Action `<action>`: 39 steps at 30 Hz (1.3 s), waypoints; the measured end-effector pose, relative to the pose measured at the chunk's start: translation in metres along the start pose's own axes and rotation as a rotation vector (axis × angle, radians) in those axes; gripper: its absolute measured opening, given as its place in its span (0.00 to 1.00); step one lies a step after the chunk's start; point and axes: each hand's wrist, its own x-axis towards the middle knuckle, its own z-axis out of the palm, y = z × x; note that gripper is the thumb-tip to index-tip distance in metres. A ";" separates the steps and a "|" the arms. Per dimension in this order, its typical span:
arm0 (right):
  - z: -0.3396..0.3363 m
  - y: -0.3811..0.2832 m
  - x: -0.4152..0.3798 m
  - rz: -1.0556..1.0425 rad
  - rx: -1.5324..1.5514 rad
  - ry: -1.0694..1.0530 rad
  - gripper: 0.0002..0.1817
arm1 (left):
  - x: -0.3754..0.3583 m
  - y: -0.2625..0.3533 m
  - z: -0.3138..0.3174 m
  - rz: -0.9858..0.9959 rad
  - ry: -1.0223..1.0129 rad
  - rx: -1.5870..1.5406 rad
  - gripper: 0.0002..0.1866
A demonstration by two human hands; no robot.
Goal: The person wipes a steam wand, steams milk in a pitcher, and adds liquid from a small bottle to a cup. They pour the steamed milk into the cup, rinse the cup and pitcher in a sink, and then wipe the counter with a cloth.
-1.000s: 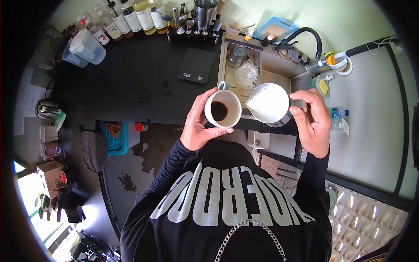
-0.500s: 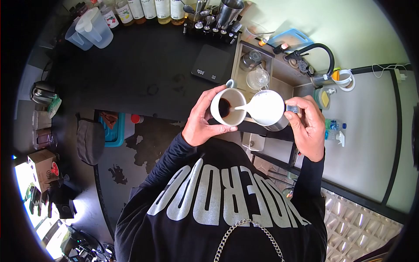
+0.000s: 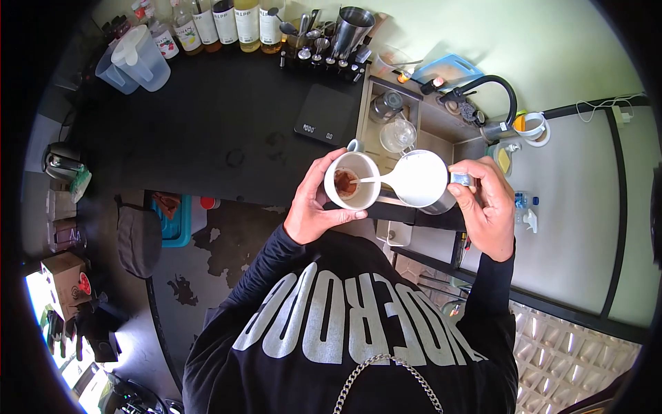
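My left hand (image 3: 316,200) is wrapped round a white cup (image 3: 367,196), tilted toward the pitcher, with its handle pointing away from me. Brown coffee (image 3: 344,182) lies in the bottom of the cup. A metal milk pitcher (image 3: 437,202) is gripped by its handle in my right hand (image 3: 487,200). White milk (image 3: 418,178) fills the pitcher, and a thin stream runs from its spout into the coffee. The spout is right at the cup's rim. Both vessels are held up in front of my chest, over the counter's edge.
Beyond the cup a black scale (image 3: 321,110) lies on the dark counter (image 3: 200,124). A sink (image 3: 441,127) with glass vessels and a black faucet (image 3: 512,93) is behind the pitcher. Syrup bottles (image 3: 247,26), a bar tool holder (image 3: 321,65) and plastic jugs (image 3: 141,58) line the back.
The cup is turned more upright, and milk now streams further into it. The coffee's surface has gone from dark to lighter, mottled brown. The view has shifted slightly.
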 end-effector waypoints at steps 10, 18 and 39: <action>0.023 0.019 -0.006 0.117 0.191 0.021 0.11 | 0.006 0.002 0.000 0.018 0.068 0.042 0.53; 0.064 0.036 -0.032 0.254 0.423 0.375 0.11 | 0.005 0.006 -0.022 0.038 0.101 0.445 0.54; 0.060 0.056 -0.062 0.324 0.444 0.493 0.12 | -0.003 0.021 -0.030 0.017 0.035 0.610 0.52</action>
